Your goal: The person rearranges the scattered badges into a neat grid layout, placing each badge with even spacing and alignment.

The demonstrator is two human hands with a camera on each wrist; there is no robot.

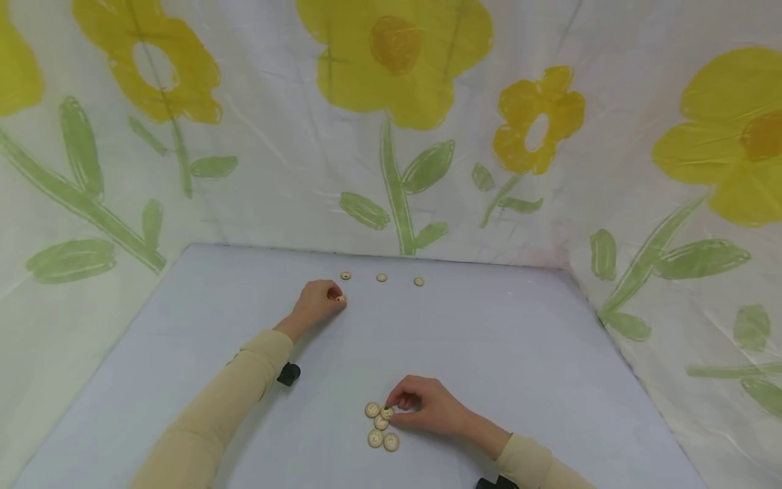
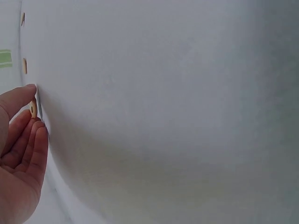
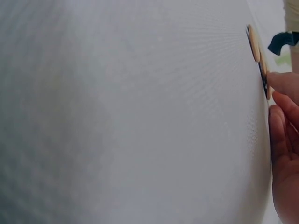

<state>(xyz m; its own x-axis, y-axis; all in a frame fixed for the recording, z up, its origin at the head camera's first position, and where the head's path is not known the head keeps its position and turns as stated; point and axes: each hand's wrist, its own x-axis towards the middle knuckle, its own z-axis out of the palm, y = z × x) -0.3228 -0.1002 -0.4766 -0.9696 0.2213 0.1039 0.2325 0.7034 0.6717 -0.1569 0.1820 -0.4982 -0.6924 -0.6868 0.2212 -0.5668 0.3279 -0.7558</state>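
Toward the back of the table, my left hand (image 1: 318, 302) pinches a round, pale wooden button (image 1: 342, 299) between thumb and fingers. The left wrist view has this button (image 2: 33, 109) tilted on edge between the fingertips, close to the tabletop. Nearer the front, my right hand (image 1: 430, 407) pinches another wooden button (image 1: 387, 412) at the upper right of a small cluster. Several more buttons (image 1: 375, 439) lie there, touching or close together. From the right wrist, a button (image 3: 253, 44) of that cluster shows edge-on beside the right hand (image 3: 285, 140).
Behind the left hand, a left button (image 1: 345, 276), a middle button (image 1: 381, 277) and a right button (image 1: 419, 281) form a spaced row along the far edge. The pale table (image 1: 489, 339) meets a white cloth wall (image 1: 275, 204) painted with yellow flowers.
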